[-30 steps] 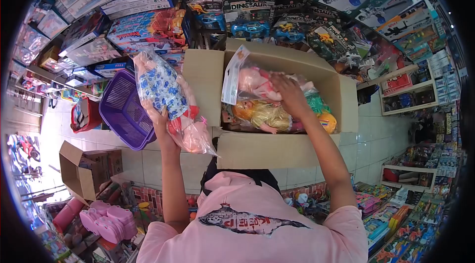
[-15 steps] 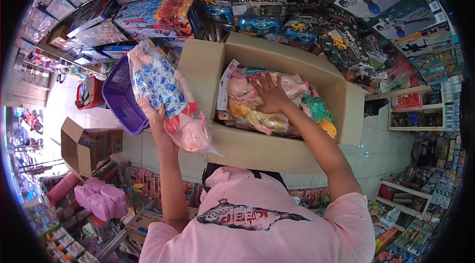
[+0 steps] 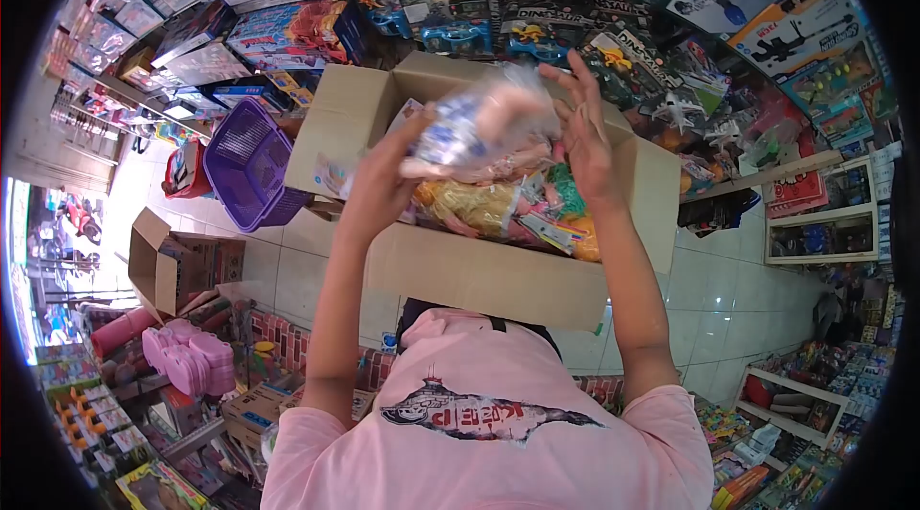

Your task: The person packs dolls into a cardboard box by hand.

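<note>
My left hand (image 3: 385, 179) grips one end of a doll in a clear plastic bag (image 3: 470, 131), blurred by motion, its blue-and-white flowered dress showing through. It is held above the open cardboard box (image 3: 470, 270). Opposite, my right hand (image 3: 589, 150) is raised at the box's right side, fingers apart and pointing upward, close to the doll's far end. Inside the box lie more bagged dolls (image 3: 474, 205), with yellow, green and orange parts visible; the held doll hides some of them.
A purple plastic basket (image 3: 251, 198) stands left of the box. Further left are a red bag (image 3: 182, 170) and a smaller open carton (image 3: 153, 256). Packaged dinosaur toys (image 3: 450, 16) line the back. Pink cases (image 3: 187, 357) sit at lower left.
The bagged doll has moved right with my left hand, from beside the box to over it. My right hand has lifted off the dolls inside and moved to the right.
</note>
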